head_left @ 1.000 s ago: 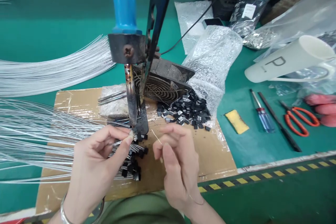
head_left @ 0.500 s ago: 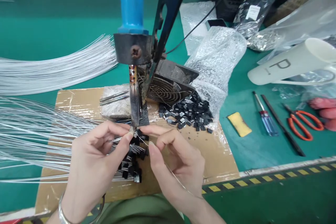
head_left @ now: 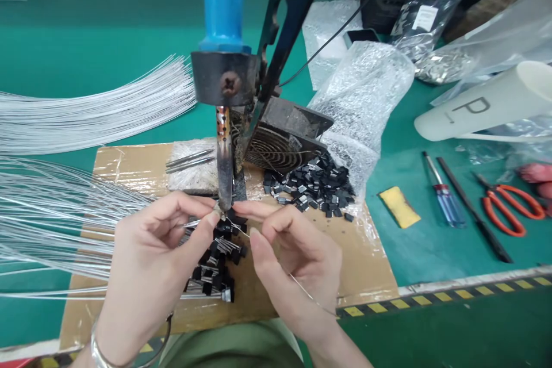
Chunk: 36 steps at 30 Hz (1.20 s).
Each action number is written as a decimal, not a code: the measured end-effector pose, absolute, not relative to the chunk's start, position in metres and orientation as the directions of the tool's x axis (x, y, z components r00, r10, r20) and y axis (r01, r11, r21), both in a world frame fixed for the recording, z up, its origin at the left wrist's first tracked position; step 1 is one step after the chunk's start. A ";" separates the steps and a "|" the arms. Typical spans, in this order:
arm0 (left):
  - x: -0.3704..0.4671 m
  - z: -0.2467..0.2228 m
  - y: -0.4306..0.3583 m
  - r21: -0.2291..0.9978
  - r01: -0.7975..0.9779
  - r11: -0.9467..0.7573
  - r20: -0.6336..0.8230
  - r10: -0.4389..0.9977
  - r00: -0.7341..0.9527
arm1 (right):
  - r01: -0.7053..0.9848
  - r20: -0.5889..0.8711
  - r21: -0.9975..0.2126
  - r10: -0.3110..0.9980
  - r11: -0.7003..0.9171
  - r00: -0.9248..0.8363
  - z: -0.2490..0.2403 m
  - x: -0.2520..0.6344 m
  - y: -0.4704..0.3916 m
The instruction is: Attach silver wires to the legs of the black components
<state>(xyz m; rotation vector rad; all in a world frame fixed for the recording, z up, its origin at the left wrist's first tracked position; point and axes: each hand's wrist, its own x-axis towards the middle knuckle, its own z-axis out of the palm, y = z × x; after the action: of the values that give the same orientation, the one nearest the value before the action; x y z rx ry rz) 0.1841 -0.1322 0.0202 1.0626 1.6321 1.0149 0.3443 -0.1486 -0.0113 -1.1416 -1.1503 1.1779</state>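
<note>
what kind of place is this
Most likely an electronics assembly bench in a small factory: a clamped soldering iron, a pile of black components and bundles of thin wires on a green work mat.

Counter [head_left: 107, 57] is green, with a yellow-and-black striped edge [head_left: 452, 292]. Blue handle on the soldering iron [head_left: 223, 6], brown cardboard [head_left: 129, 164], little black parts [head_left: 313, 187], orange scissors [head_left: 509, 210], yellow sponge [head_left: 399, 207], silvery-white wires [head_left: 86, 109].

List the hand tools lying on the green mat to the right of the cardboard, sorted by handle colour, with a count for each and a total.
Blue and red handle: 1, the screwdriver
Black: 1, the thin black tool
Orange handles: 1, the scissors
Total: 3
</note>
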 end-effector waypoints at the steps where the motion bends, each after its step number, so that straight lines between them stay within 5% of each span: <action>1: 0.184 0.021 -0.132 0.936 0.195 0.294 -0.251 0.943 -0.219 | -0.070 0.040 -0.997 0.999 0.042 0.035 -0.011 0.345 -0.149; 36: 0.182 0.018 -0.134 0.936 0.240 0.259 -0.208 0.954 -0.218 | -0.069 0.054 -0.996 0.998 0.057 0.039 -0.010 0.343 -0.147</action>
<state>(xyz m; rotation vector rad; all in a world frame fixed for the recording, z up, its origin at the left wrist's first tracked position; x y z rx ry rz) 0.1820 -0.1336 0.0183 1.1189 1.6522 1.0218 0.3427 -0.1474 -0.0101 -1.1351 -1.1563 1.1733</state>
